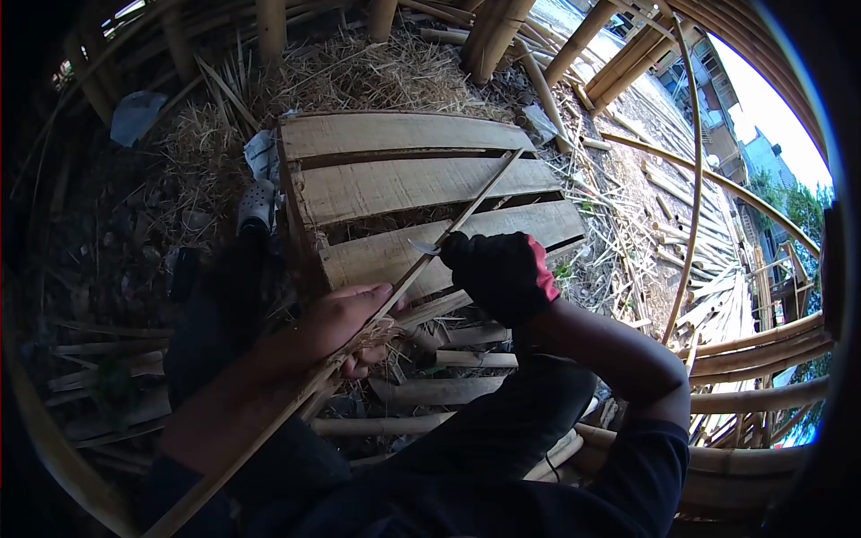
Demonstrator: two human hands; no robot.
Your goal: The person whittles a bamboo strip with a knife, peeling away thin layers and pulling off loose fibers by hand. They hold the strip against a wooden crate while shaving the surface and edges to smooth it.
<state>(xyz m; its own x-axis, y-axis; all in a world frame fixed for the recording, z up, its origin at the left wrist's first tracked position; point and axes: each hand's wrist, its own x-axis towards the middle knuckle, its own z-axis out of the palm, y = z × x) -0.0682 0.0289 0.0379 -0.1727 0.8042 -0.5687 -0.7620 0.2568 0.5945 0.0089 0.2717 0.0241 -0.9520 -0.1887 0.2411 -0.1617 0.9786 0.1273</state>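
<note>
A long thin bamboo strip runs diagonally from the lower left up across a slatted wooden crate. My bare left hand is wrapped round the strip near the crate's lower edge, with pale shavings bunched beside the fingers. In a dark glove with a red edge, my right hand is closed round a knife, its handle hidden in the fist. The knife's short curved blade lies against the strip, above my left hand.
Wood shavings cover the ground behind the crate. Upright bamboo poles stand beyond. At the right, cut bamboo pieces are scattered, and curved bamboo poles cross the view. A shoe is left of the crate.
</note>
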